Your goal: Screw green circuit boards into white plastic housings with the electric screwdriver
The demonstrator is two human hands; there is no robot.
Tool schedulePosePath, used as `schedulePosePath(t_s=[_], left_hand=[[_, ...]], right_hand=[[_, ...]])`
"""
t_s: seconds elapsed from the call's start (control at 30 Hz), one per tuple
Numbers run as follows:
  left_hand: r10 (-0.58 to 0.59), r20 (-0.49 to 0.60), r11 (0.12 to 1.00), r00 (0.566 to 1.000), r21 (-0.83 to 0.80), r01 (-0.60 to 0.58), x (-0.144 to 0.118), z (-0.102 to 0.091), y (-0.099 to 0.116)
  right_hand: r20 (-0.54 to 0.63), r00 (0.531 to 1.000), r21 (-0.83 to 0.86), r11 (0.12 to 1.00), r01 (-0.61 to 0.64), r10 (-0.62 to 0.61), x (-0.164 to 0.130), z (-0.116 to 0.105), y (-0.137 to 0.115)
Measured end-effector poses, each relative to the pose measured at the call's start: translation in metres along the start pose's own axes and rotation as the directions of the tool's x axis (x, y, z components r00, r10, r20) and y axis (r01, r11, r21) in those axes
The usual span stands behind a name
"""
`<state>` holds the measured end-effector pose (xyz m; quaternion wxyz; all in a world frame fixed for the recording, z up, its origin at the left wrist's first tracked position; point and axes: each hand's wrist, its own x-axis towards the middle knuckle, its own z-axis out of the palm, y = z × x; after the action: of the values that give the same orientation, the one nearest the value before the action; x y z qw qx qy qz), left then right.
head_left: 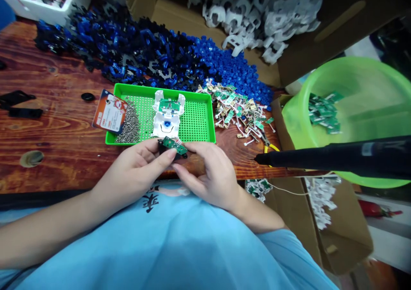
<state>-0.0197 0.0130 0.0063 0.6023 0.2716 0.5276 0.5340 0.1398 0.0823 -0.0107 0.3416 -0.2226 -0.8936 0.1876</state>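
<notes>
Just over the table's front edge, my left hand (141, 164) grips a black plastic part with a green circuit board (173, 146) on top, its thumb pressed against the board's near side. At the right end of the same piece, my right hand (210, 172) closes its index finger and thumb on it. Behind my hands lies a green perforated tray (195, 121). In it sits a white plastic shell (166, 125) with a blue round piece and another green board. A heap of small screws (129, 123) fills the tray's left end, with a printed card (110, 112) leaning there.
Blue and black plastic parts (138, 50) are piled behind the tray. Wired small boards (236, 108) lie right of it, near yellow-handled pliers (272, 148). A black electric screwdriver (327, 155) juts in from the right, before a green bucket (362, 89). White parts (240, 16) fill a cardboard box.
</notes>
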Motion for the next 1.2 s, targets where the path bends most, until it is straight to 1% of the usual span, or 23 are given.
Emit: schedulePosePath(t_s=[0.1,0.2,0.3,0.37,0.4,0.47,0.5,0.53,0.57,0.6,0.63,0.67,0.7,0.73,0.8,0.83,0.9,0.97,1.03,1.13,1.2], left_hand=[[-0.036,0.032,0.998,0.999,-0.047,0.038,-0.001,0.001,0.0],[-0.077,0.076,0.993,0.994,-0.086,0.083,0.0,0.001,-0.001],[-0.093,0.141,0.988,0.986,-0.109,0.109,0.001,-0.002,-0.006],[-0.122,0.184,0.99,0.975,-0.046,0.132,-0.001,-0.008,-0.006],[-0.136,0.208,0.991,0.969,0.021,0.134,-0.002,-0.011,-0.005],[-0.156,0.241,0.971,0.958,0.215,0.104,-0.006,-0.019,0.002],[-0.142,0.226,0.941,0.964,0.332,0.061,-0.007,-0.024,0.007],[-0.096,0.172,0.888,0.98,0.459,0.007,-0.006,-0.028,0.013],[-0.021,0.085,0.799,0.996,0.601,-0.034,-0.004,-0.032,0.019],[0.105,-0.01,0.674,0.994,0.736,-0.064,0.0,-0.036,0.025],[0.225,-0.065,0.517,0.972,0.854,-0.063,0.007,-0.04,0.029],[0.299,-0.08,0.363,0.951,0.931,-0.036,0.014,-0.043,0.032],[0.332,-0.054,0.226,0.942,0.974,-0.023,0.023,-0.046,0.033],[0.318,-0.018,0.12,0.948,0.993,-0.022,0.032,-0.048,0.032],[0.301,0.016,-0.024,0.954,1.0,-0.009,0.046,-0.05,0.029],[0.297,0.031,-0.076,0.954,0.997,-0.009,0.05,-0.051,0.026],[0.307,0.046,-0.15,0.95,0.989,0.001,0.054,-0.05,0.02],[0.322,0.046,-0.176,0.946,0.984,0.012,0.055,-0.049,0.015],[0.326,0.051,-0.154,0.944,0.988,0.0,0.054,-0.049,0.01],[0.321,0.068,-0.086,0.945,0.995,-0.042,0.058,-0.049,0.005],[0.322,0.063,-0.049,0.945,0.998,-0.05,0.061,-0.05,0.003]], right_hand=[[0.016,1.0,0.02,1.0,-0.013,0.013,0.003,0.0,0.0],[0.023,0.999,0.002,1.0,0.027,-0.027,0.005,0.0,-0.001],[0.02,0.999,-0.014,0.999,0.045,-0.045,0.006,0.001,-0.002],[0.043,0.998,-0.002,0.999,0.042,-0.042,0.003,0.0,-0.001],[0.055,0.998,0.015,0.999,0.037,-0.038,0.002,0.0,0.001],[0.05,0.998,0.063,0.998,0.02,-0.023,-0.001,-0.002,0.007],[0.026,1.0,0.084,0.996,0.008,-0.011,-0.002,-0.003,0.012],[-0.008,1.0,0.1,0.995,-0.003,0.004,-0.001,-0.004,0.018],[-0.046,0.999,0.108,0.994,-0.015,0.02,0.001,-0.005,0.024],[-0.08,0.996,0.108,0.994,-0.023,0.032,0.004,-0.006,0.031],[-0.105,0.994,0.097,0.995,-0.025,0.035,0.01,-0.006,0.039],[-0.117,0.993,0.079,0.997,-0.021,0.03,0.017,-0.005,0.045],[-0.114,0.993,0.058,0.998,-0.013,0.019,0.026,-0.003,0.052],[-0.1,0.995,0.037,0.999,-0.001,0.005,0.036,0.0,0.057],[-0.041,0.999,0.006,1.0,0.015,-0.015,0.057,0.008,0.065],[0.004,1.0,-0.003,1.0,0.013,-0.013,0.068,0.013,0.068],[0.114,0.993,-0.027,1.0,-0.009,0.012,0.084,0.022,0.072],[0.225,0.973,-0.067,0.997,-0.038,0.052,0.094,0.03,0.073],[0.293,0.952,-0.102,0.993,-0.063,0.09,0.096,0.034,0.071],[0.33,0.935,-0.104,0.99,-0.099,0.129,0.09,0.033,0.067],[0.369,0.92,-0.086,0.991,-0.106,0.131,0.085,0.031,0.064]])
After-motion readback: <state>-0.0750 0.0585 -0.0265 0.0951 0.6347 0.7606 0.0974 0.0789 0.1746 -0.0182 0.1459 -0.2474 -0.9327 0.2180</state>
